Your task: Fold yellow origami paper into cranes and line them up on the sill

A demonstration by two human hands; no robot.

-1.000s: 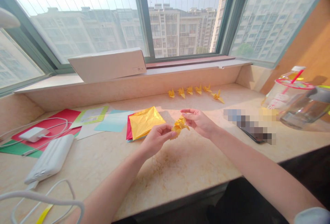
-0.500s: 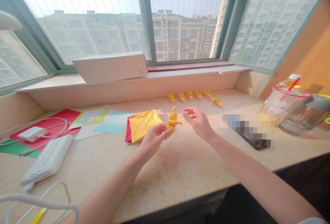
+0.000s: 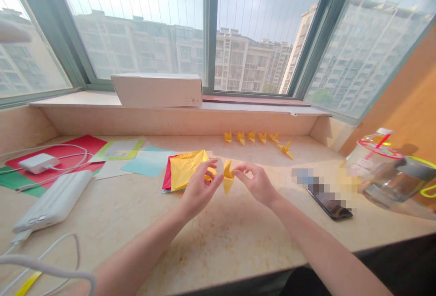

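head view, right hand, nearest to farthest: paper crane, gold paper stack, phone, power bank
1. Paper crane, left of the right hand
2. Gold paper stack, left, and phone, right: too close to call
3. White power bank, far left

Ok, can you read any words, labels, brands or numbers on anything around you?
White cardboard box: small printed label near its corner, too small to read.
Clear plastic cup: label on its side, too blurred to read.
Smartphone: hidden by a pixelated patch, unreadable.
Nothing else legible.
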